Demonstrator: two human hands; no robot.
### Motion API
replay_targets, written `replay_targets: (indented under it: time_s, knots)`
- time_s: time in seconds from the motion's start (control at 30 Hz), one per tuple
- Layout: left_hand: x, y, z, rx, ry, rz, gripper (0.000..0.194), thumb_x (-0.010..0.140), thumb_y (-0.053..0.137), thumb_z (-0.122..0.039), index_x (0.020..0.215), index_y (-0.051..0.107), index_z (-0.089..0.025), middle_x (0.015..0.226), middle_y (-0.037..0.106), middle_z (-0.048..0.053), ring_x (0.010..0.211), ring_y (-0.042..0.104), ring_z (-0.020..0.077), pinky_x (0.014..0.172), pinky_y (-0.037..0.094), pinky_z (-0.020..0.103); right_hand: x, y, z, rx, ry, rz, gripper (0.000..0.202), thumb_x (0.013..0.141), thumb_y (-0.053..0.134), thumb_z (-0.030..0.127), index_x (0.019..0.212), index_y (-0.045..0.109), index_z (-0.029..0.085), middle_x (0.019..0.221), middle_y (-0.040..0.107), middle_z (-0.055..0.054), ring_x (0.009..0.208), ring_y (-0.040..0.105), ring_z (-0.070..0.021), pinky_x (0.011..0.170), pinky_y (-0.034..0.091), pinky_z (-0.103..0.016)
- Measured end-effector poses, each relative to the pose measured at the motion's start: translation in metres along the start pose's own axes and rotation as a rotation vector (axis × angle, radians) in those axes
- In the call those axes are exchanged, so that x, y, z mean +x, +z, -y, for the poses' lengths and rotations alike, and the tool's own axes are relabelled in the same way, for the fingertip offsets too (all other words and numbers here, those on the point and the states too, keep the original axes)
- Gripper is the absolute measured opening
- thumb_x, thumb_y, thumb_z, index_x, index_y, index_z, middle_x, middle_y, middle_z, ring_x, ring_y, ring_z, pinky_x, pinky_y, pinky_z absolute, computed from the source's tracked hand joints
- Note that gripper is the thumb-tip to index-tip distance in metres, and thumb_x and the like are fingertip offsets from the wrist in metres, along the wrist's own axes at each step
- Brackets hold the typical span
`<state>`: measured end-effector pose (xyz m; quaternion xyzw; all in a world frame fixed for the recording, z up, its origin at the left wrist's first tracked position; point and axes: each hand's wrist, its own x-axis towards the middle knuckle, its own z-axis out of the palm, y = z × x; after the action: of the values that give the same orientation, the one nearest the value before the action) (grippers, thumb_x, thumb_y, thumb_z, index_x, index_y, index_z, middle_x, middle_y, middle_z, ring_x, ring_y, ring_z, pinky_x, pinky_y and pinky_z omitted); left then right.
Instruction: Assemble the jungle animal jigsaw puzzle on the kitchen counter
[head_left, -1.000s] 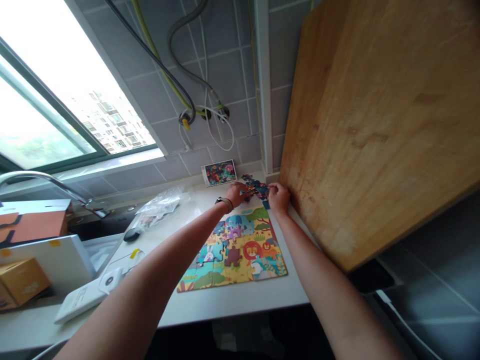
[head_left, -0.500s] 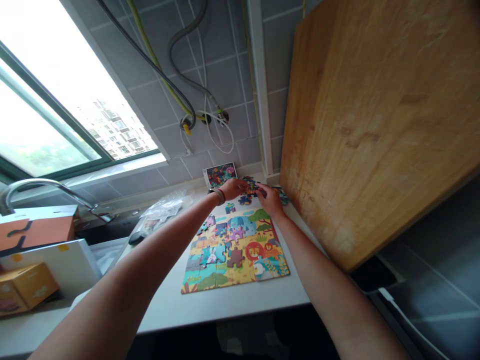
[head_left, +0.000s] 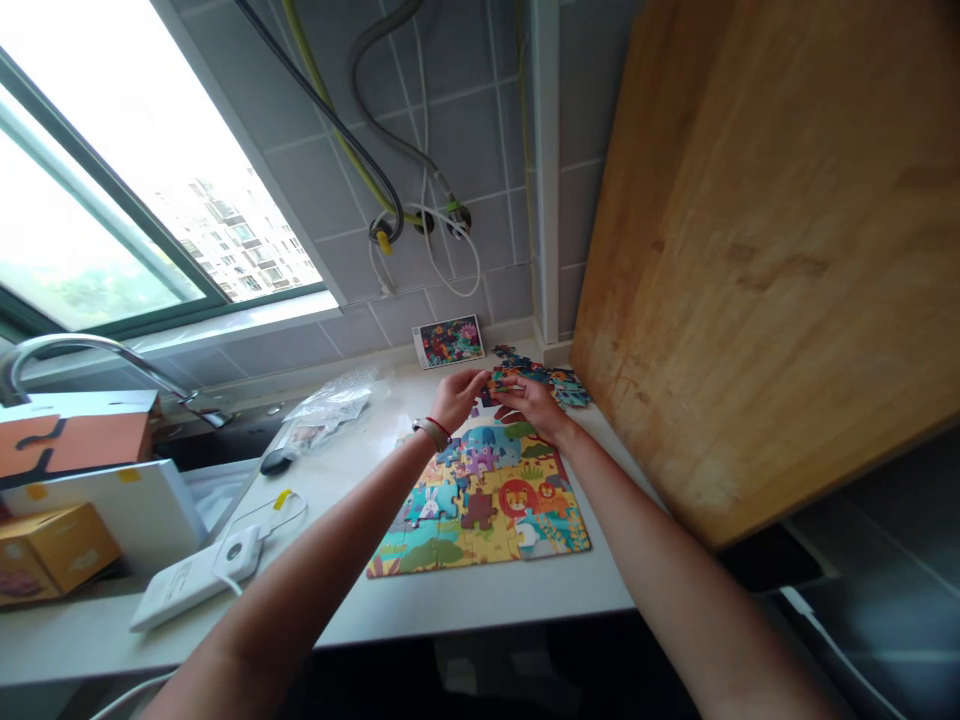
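My left hand point(head_left: 459, 400), with a bracelet at the wrist, is closed, its fingertips pinched on a dark puzzle piece point(head_left: 487, 397). Facing it, my right hand point(head_left: 534, 402) grips a small colourful puzzle piece point(head_left: 498, 380) between thumb and fingers. The fingertips nearly meet, so the pieces are partly hidden. Below the hands lies an assembled animal puzzle point(head_left: 457, 552) with lions, an elephant and a rabbit. A loose brown piece point(head_left: 478, 510) rests on it. Behind my right hand a pile of dark, colourful puzzle pieces point(head_left: 566, 386) spreads over the counter.
A picture card point(head_left: 450, 342) leans against the tiled wall. Left are clear plastic bags point(head_left: 330, 408), a black mouse-like object point(head_left: 275, 463), a white corded device point(head_left: 199, 580) and boxes point(head_left: 75, 440) beside the sink. A large wooden board point(head_left: 757, 260) stands close on the right.
Both hands have drawn back from the pile and come closer together, pieces in their fingers. The view has shifted a little, and the white device on the left now shows.
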<state>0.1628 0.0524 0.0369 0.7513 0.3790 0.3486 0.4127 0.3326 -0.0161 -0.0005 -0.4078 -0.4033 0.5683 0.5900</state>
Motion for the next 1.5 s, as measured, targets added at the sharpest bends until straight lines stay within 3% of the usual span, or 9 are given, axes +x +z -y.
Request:
replay_targets:
  time_s: [0.13,0.23,0.37,0.53,0.73,0.93,1.2,1.37,1.5]
  knots:
    - [-0.040,-0.011,0.009,0.029,0.061,-0.062,0.050,0.094,0.061,-0.060,0.114,0.073,-0.016,0.102,0.079,0.012,0.087,0.075,0.0208,0.069,0.059,0.028,0.001,0.000,-0.004,-0.041,0.017,-0.053,0.035,0.075,0.084,0.031,0.100,0.062,0.021,0.085,0.078,-0.002,0.061,0.074,-0.0155,0.052,0.057,-0.022]
    - [-0.063,-0.026,0.015,0.230,0.165,-0.003,0.033,0.099,0.059,-0.047,0.111,0.074,-0.021,0.107,0.078,0.010,0.095,0.074,0.0227,0.079,0.060,0.033,0.000,0.000,-0.006,-0.112,-0.002,-0.069,0.044,0.079,0.080,0.028,0.119,0.063,0.023,0.081,0.077,0.000,0.064,0.076,-0.0169,0.054,0.059,-0.022]
    - [-0.081,-0.047,0.026,0.457,0.333,0.108,0.024,0.101,0.056,-0.036,0.107,0.075,-0.022,0.107,0.077,0.010,0.103,0.069,0.0262,0.094,0.055,0.042,-0.001,-0.001,-0.007,-0.230,0.007,-0.039,0.053,0.082,0.076,0.030,0.132,0.063,0.023,0.074,0.075,0.001,0.068,0.078,-0.0190,0.056,0.059,-0.022]
    - [-0.094,-0.054,0.035,0.506,0.340,0.129,0.025,0.103,0.053,-0.033,0.113,0.073,-0.021,0.109,0.075,0.011,0.105,0.066,0.0266,0.096,0.054,0.044,-0.001,-0.001,-0.010,-0.290,0.029,-0.057,0.053,0.080,0.079,0.037,0.129,0.067,0.023,0.080,0.077,-0.002,0.068,0.078,-0.0195,0.056,0.060,-0.023]
    - [-0.097,-0.050,0.034,0.517,0.412,0.191,0.023,0.103,0.054,-0.031,0.111,0.073,-0.021,0.111,0.074,0.010,0.104,0.066,0.0254,0.097,0.053,0.042,-0.002,0.005,-0.009,-0.363,0.025,-0.131,0.053,0.069,0.086,0.057,0.104,0.070,0.021,0.078,0.076,-0.002,0.061,0.076,-0.0201,0.050,0.060,-0.025]
    - [-0.095,-0.057,0.037,0.552,0.396,0.132,0.022,0.102,0.055,-0.030,0.113,0.073,-0.021,0.112,0.074,0.010,0.108,0.065,0.0265,0.099,0.052,0.043,-0.008,0.010,-0.006,-0.435,0.059,-0.169,0.058,0.058,0.090,0.065,0.088,0.067,0.020,0.072,0.073,-0.001,0.052,0.071,-0.0172,0.043,0.056,-0.024]
    - [-0.089,-0.063,0.055,0.627,0.261,0.123,0.049,0.077,0.052,0.003,0.114,0.074,-0.020,0.117,0.075,0.008,0.112,0.065,0.0265,0.102,0.052,0.041,-0.013,0.015,0.001,-0.484,0.043,-0.186,0.055,0.060,0.089,0.064,0.086,0.069,0.021,0.073,0.073,-0.001,0.053,0.068,-0.0167,0.046,0.057,-0.027]
    - [-0.085,-0.072,0.057,0.611,0.195,0.055,0.047,0.079,0.051,0.001,0.114,0.075,-0.020,0.115,0.076,0.008,0.108,0.067,0.0265,0.099,0.053,0.039,-0.021,0.031,0.004,-0.464,-0.007,-0.092,0.044,0.067,0.087,0.059,0.086,0.070,0.022,0.080,0.075,-0.003,0.070,0.070,-0.0186,0.064,0.061,-0.029]
    - [-0.083,-0.073,0.060,0.554,0.154,0.048,0.045,0.081,0.052,-0.001,0.112,0.076,-0.021,0.111,0.077,0.007,0.103,0.069,0.0245,0.095,0.053,0.035,-0.032,0.057,-0.006,-0.442,0.087,0.088,0.044,0.071,0.084,0.062,0.085,0.069,0.024,0.080,0.074,-0.002,0.072,0.070,-0.0193,0.070,0.060,-0.031]
